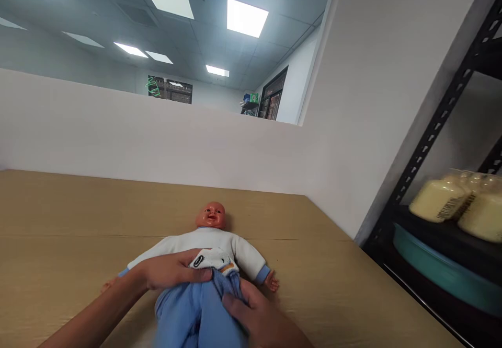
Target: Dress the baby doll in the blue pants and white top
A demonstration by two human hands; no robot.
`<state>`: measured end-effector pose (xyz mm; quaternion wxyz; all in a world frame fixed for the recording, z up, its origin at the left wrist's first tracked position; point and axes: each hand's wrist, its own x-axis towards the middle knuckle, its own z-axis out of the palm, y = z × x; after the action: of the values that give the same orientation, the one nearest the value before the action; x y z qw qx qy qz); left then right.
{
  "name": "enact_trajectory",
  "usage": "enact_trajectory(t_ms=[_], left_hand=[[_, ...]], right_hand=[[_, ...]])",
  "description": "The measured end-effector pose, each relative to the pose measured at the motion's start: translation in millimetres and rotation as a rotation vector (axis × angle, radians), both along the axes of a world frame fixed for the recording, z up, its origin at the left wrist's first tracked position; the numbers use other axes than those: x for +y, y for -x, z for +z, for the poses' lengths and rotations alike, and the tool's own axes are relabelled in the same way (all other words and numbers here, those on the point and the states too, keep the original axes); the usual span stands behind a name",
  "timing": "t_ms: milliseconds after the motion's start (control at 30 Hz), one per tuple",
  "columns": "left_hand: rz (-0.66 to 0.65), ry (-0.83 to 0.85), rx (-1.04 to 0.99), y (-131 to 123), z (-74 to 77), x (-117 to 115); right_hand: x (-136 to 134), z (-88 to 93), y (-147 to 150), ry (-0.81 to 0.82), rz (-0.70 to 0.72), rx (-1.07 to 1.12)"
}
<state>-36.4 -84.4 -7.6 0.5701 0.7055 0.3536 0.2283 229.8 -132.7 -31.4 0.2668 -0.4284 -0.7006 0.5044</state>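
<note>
At lower centre, you are pinching the doll's blue trousers with your right hand; your left hand is pressing its white top. Trousers are nearly waist-high.

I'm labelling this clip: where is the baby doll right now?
In the head view, the baby doll in white top and blue trousers lies face up on the tan table, low centre, under both hands.

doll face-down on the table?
No. The doll lies on its back on the table, face up, with the left hand and right hand at its waist.
</note>
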Motion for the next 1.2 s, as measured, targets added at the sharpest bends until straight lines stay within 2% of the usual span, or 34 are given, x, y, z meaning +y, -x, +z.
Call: enact_trajectory(t_ms=[100, 167, 233, 300, 367, 433, 533, 667, 733, 800, 900, 1033, 1100, 1200], left_hand=[[-0.008, 0.059, 0.045, -6.0, -13.3, 5.3], [-0.016, 0.01, 0.11, -8.6, -13.1, 9.4], [-0.038, -0.058, 0.2, -7.6, -5.9, 13.1], [-0.094, -0.109, 0.296, -2.3, 5.9, 15.0], [-0.159, -0.146, 0.357, 6.4, 19.1, 14.2], [-0.206, -0.162, 0.361, 15.8, 30.0, 11.3], [-0.242, -0.138, 0.304, 22.4, 35.7, 6.3], [-0.296, 0.026, -0.05, 4.4, 24.9, 0.8], [-0.268, 0.116, -0.181, -11.0, 18.7, -2.9], [-0.182, 0.185, -0.192, -22.8, 15.3, -6.9], [-0.056, 0.242, -0.097, -26.2, 12.5, -10.6], [0.145, 0.226, 0.043, -14.2, 3.9, -9.3], [0.151, 0.264, -0.006, -10.1, -2.5, -7.8], [0.13, 0.385, -0.135, -11.0, -12.0, -5.9]], right_hand=[[-2.2, 12.6, -9.9, 0.092, 0.095, -0.203], [-1.4, 12.6, -17.6, 0.057, 0.059, -0.355], [2.9, 5.4, -23.7, 0.052, 0.024, -0.432], [9.3, -6.2, -27.1, 0.134, 0.125, -0.293], [14.8, -19.1, -28.0, 0.223, 0.29, 0.017], [17.3, -31.2, -26.7, 0.269, 0.356, 0.297], [14.6, -42.9, -19.1, 0.329, 0.233, 0.504], [6.2, -39.7, 1.2, 0.428, 0.037, 0.652], [4.2, -33.9, 10.6, 0.427, -0.032, 0.684], [3.9, -29.1, 15.6, 0.394, -0.078, 0.696], [4.5, -25.6, 14.1, 0.31, -0.123, 0.6], [6.3, -23.8, 5.4, 0.11, -0.173, 0.245], [9.7, -22.9, 0.9, 0.044, -0.177, 0.186], [16.6, -19.1, -9.4, 0.096, -0.132, 0.113]])
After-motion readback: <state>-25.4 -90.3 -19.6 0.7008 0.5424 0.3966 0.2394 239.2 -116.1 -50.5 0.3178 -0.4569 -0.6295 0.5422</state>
